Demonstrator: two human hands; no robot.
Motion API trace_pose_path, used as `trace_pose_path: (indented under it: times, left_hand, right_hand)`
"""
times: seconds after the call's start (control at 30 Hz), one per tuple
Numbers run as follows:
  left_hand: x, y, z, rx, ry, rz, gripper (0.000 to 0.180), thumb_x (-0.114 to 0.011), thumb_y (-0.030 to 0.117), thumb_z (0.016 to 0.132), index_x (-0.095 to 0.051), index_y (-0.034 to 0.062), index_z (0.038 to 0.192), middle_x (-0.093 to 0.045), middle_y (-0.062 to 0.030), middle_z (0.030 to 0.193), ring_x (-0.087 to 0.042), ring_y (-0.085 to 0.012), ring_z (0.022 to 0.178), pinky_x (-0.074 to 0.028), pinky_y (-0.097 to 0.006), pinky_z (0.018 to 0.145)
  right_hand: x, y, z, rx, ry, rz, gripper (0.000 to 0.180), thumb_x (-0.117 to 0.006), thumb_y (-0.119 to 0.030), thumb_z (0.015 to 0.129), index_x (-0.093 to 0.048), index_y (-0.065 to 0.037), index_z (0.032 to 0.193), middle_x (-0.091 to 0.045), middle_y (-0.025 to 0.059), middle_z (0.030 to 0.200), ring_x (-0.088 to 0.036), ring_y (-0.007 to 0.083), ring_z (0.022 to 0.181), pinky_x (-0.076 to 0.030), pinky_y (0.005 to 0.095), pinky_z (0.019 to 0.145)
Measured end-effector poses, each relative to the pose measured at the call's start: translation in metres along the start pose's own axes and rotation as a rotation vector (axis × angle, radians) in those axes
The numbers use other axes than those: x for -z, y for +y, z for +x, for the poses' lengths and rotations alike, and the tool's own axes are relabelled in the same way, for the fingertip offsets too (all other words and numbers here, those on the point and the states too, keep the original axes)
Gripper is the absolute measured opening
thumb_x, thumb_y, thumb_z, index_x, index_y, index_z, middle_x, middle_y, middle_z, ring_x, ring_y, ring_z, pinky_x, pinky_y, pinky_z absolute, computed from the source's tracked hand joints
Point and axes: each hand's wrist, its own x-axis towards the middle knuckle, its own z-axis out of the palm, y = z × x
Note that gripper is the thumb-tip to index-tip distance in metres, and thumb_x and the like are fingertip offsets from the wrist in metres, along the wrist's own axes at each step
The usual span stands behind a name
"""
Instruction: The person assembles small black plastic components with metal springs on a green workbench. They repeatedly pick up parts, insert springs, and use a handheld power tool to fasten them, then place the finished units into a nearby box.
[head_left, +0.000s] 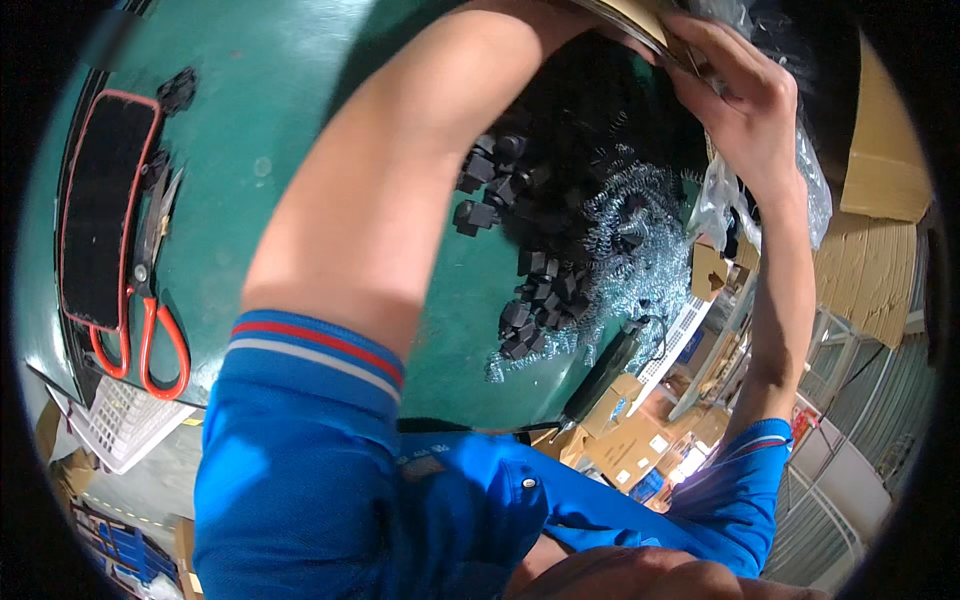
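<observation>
My right hand [745,110] reaches up to the top edge, its thumb and fingers closed on the rim of a piece of tan cardboard [640,14], perhaps a box; most of it is cut off by the frame. My left forearm [400,150] stretches to the same place, but its hand is almost wholly hidden behind the cardboard and the frame's edge. Below the cardboard lie a heap of small metal coil springs [635,235] and several small black block-shaped parts [540,300] on the green tabletop [455,370]. Shadow darkens the upper part of the heap.
Scissors [160,340] with red handles lie at the left beside a black rectangular thing with a red rim [105,210]. A dark cylindrical tool [605,370] rests at the table's near edge. Clear plastic bags [815,190] and cardboard flaps [880,150] stand at the right.
</observation>
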Motion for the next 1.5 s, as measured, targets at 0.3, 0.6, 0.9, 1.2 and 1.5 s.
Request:
trace_pose_path:
  times: [0.3, 0.6, 0.9, 1.2, 1.5]
  left_hand:
    - [-0.029, 0.033, 0.019, -0.081, -0.254, 0.019, 0.054, -0.061, 0.04, 0.088, -0.055, 0.0058, 0.13, -0.054, -0.0211, 0.135, -0.049, -0.0348, 0.127, -0.038, -0.046, 0.106]
    - [-0.063, 0.06, 0.024, -0.132, -0.538, 0.047, 0.052, -0.06, 0.04, 0.089, -0.058, 0.004, 0.126, -0.055, -0.0208, 0.135, -0.049, -0.0343, 0.128, -0.038, -0.045, 0.106]
    - [-0.067, 0.075, 0.018, -0.136, -0.716, 0.101, 0.051, -0.059, 0.041, 0.09, -0.062, 0.0021, 0.123, -0.057, -0.0206, 0.134, -0.05, -0.0337, 0.128, -0.039, -0.045, 0.106]
    - [-0.071, 0.117, -0.046, -0.171, -0.385, 0.083, 0.05, -0.058, 0.043, 0.091, -0.065, 0.0029, 0.12, -0.066, -0.0175, 0.118, -0.061, -0.0328, 0.115, -0.045, -0.044, 0.1]
    - [0.144, 0.08, -0.189, 0.329, 0.668, 0.339, 0.012, -0.063, 0.016, 0.087, -0.071, 0.0073, 0.082, -0.069, -0.0091, 0.071, -0.066, -0.0229, 0.061, -0.053, -0.033, 0.057]
  right_hand:
    - [0.004, -0.017, 0.017, -0.041, -0.007, 0.041, 0.032, -0.071, -0.004, 0.071, -0.067, 0.003, 0.101, -0.066, 0.0158, 0.083, -0.066, 0.0302, 0.07, -0.053, 0.0352, 0.063]
    - [-0.003, -0.019, 0.017, -0.038, 0.0, -0.053, 0.032, -0.069, -0.004, 0.07, -0.068, 0.001, 0.101, -0.066, 0.0157, 0.084, -0.066, 0.0328, 0.072, -0.053, 0.0358, 0.063]
    - [-0.012, -0.01, 0.013, 0.056, 0.056, -0.107, 0.033, -0.069, -0.014, 0.07, -0.067, -0.003, 0.101, -0.067, 0.014, 0.088, -0.066, 0.035, 0.078, -0.055, 0.0398, 0.067]
    - [-0.071, -0.006, -0.016, -0.03, 0.241, -0.171, 0.038, -0.073, -0.017, 0.071, -0.068, -0.011, 0.108, -0.07, 0.0093, 0.099, -0.069, 0.0306, 0.083, -0.057, 0.0405, 0.069]
    - [-0.125, -0.033, -0.029, -0.331, 0.185, -0.069, 0.049, -0.073, -0.018, 0.078, -0.061, -0.014, 0.126, -0.058, 0.0046, 0.132, -0.055, 0.0288, 0.12, -0.049, 0.0395, 0.096]
